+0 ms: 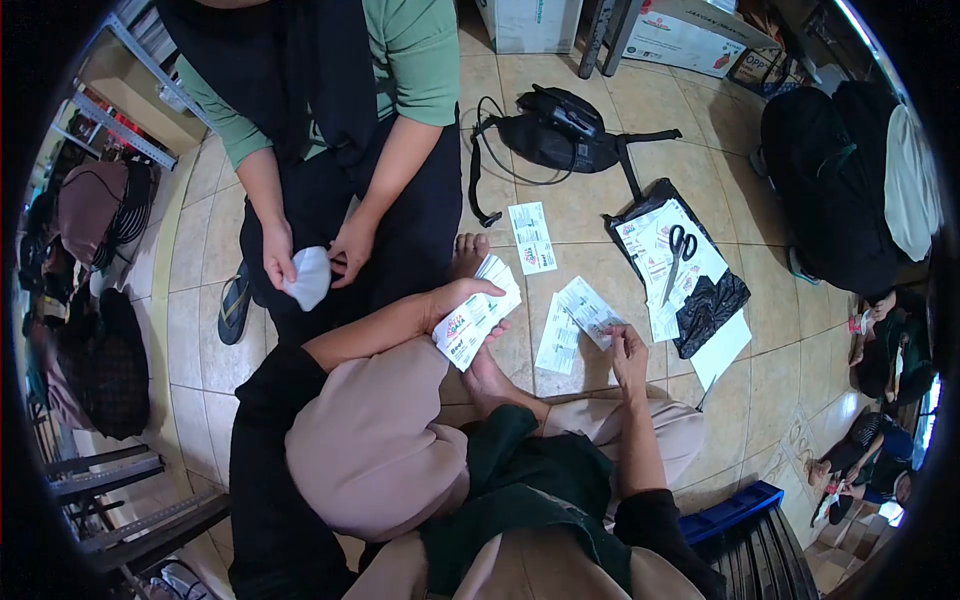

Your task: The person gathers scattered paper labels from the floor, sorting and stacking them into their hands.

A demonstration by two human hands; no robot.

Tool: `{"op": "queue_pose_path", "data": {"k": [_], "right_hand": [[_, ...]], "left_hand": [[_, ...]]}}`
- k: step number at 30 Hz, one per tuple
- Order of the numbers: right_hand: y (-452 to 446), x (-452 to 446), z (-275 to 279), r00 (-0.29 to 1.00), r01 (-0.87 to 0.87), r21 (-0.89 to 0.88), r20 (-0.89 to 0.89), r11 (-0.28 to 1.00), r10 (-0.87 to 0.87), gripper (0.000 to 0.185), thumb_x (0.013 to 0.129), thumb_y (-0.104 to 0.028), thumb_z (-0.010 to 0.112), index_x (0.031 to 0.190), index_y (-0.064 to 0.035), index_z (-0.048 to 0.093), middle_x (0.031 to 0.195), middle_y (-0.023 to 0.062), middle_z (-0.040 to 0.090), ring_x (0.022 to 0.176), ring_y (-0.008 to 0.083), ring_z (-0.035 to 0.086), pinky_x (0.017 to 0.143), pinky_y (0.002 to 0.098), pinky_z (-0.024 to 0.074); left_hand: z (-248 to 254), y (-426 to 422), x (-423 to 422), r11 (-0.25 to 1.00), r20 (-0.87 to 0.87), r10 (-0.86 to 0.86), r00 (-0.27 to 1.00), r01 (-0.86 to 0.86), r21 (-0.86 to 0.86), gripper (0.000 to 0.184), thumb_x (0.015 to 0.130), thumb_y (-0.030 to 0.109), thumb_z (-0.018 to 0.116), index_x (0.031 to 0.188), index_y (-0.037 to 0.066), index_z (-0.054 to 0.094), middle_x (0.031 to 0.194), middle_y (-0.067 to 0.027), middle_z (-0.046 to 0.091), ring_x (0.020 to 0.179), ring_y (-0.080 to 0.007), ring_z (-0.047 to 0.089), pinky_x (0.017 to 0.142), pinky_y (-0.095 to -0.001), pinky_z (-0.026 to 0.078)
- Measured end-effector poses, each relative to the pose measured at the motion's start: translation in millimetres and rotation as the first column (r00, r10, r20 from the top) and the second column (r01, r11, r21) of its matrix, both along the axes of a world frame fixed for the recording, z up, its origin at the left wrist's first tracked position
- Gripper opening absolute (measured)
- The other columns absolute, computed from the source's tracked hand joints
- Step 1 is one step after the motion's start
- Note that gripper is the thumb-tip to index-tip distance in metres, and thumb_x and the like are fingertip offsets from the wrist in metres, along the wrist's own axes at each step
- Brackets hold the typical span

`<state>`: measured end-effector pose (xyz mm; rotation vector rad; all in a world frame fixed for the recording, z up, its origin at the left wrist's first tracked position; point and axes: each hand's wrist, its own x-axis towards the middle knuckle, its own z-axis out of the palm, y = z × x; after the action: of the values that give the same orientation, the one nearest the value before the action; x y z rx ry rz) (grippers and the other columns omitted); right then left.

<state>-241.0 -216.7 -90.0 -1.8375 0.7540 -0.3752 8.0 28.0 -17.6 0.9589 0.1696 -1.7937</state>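
My left hand (458,298) is closed around a stack of printed paper labels (468,332), with "Beef" readable on the front one. At the corner of a single printed label (586,303), my right hand (629,352) has its fingers pinched together. That label partly overlaps another label (557,342) lying on the tiles. Farther forward lies one more label (531,238), flat on the floor. To the right, black-handled scissors (681,244) rest on printed sheets (640,245) over a black plastic bag (712,305).
A person (420,70) sits opposite at the left, holding a rounded white item (310,278). A black strapped bag (548,135) lies ahead on the floor. A blue-edged crate (735,515) stands near my right side. Cardboard boxes (680,40) stand at the back.
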Motion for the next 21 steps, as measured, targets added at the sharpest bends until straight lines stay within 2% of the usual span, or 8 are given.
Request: {"op": "queue_pose_path", "data": {"k": [3,5,6,8,9,11,12,21], "right_hand": [[-0.5,1.6,3.7,0.996,0.034,0.130,-0.091,0.991,-0.023,0.006,0.084,-0.001,0.050,0.085,-0.0018,0.056,0.078,0.0011,0.058,0.072,0.0062,0.050,0.065,0.0193,0.0407],[-2.3,0.7,-2.1,0.996,-0.024,0.190,0.088,0.982,0.007,0.010,0.082,0.000,0.055,0.091,-0.0024,0.053,0.088,0.0032,0.057,0.080,0.0082,0.054,0.070,0.0211,0.0441],[-3.5,-0.3,-4.4,0.996,-0.023,0.192,0.088,0.981,0.006,0.010,0.082,0.000,0.055,0.091,-0.0024,0.053,0.088,0.0032,0.057,0.080,0.0082,0.054,0.070,0.0211,0.0441],[-3.5,2.7,-1.0,0.953,0.009,0.182,0.295,0.983,-0.064,0.032,0.080,0.002,0.057,0.110,-0.0037,0.047,0.097,0.0065,0.055,0.085,0.0127,0.056,0.073,0.0250,0.0482],[-3.8,2.7,1.2,0.954,0.010,0.184,0.294,0.983,-0.065,0.032,0.080,0.002,0.057,0.110,-0.0037,0.047,0.097,0.0065,0.055,0.085,0.0127,0.056,0.073,0.0250,0.0482],[0.8,7.7,25.5,0.957,0.070,0.301,0.250,0.951,-0.149,0.052,0.079,0.002,0.056,0.126,-0.0062,0.037,0.101,0.0097,0.053,0.087,0.0158,0.057,0.073,0.0274,0.0503],[1.4,8.5,31.0,0.959,0.051,0.326,0.246,0.944,-0.137,0.061,0.083,0.007,0.053,0.136,-0.0088,0.026,0.100,0.0105,0.053,0.091,0.0160,0.057,0.074,0.0248,0.0501],[0.0,7.0,22.7,0.962,0.009,0.313,0.258,0.950,-0.094,0.058,0.082,0.004,0.055,0.134,-0.0081,0.032,0.098,0.0084,0.056,0.089,0.0150,0.057,0.071,0.0257,0.0506]], "left_hand": [[10.0,1.2,-0.1,0.999,-0.067,0.029,0.997,-0.032,-0.030,0.045,0.086,0.027,0.048,0.120,-0.003,0.042,0.105,-0.0268,0.056,0.086,-0.0330,0.061,0.078,-0.0417,0.050],[21.2,0.7,-1.7,0.991,-0.185,0.055,0.981,-0.077,-0.113,0.051,0.087,0.027,0.045,0.127,-0.003,0.035,0.118,-0.0336,0.047,0.096,-0.0408,0.057,0.087,-0.0454,0.046],[26.1,0.4,-2.6,0.991,-0.186,0.055,0.981,-0.076,-0.111,0.051,0.087,0.027,0.045,0.127,-0.003,0.035,0.118,-0.0336,0.047,0.096,-0.0408,0.057,0.087,-0.0454,0.046],[32.2,-0.3,-4.1,0.980,-0.279,0.056,0.959,-0.107,-0.170,0.055,0.087,0.027,0.042,0.132,-0.002,0.029,0.124,-0.0382,0.039,0.102,-0.0457,0.054,0.090,-0.0463,0.044],[31.3,-0.1,-4.0,0.980,-0.280,0.056,0.958,-0.107,-0.168,0.055,0.087,0.027,0.042,0.132,-0.002,0.029,0.124,-0.0382,0.039,0.102,-0.0457,0.054,0.090,-0.0463,0.044],[29.2,-0.1,-2.4,0.971,-0.311,0.020,0.950,-0.093,-0.221,0.056,0.087,0.026,0.041,0.134,-0.002,0.027,0.125,-0.0403,0.036,0.104,-0.0475,0.052,0.091,-0.0470,0.043],[28.7,-0.4,-2.3,0.971,-0.311,0.021,0.950,-0.093,-0.219,0.056,0.087,0.026,0.041,0.134,-0.002,0.027,0.125,-0.0403,0.036,0.104,-0.0475,0.052,0.091,-0.0470,0.043],[32.5,-2.8,-4.9,0.972,-0.299,0.033,0.954,-0.101,-0.214,0.057,0.085,0.024,0.038,0.135,-0.001,0.026,0.125,-0.0406,0.035,0.106,-0.0480,0.050,0.092,-0.0476,0.042]]}}
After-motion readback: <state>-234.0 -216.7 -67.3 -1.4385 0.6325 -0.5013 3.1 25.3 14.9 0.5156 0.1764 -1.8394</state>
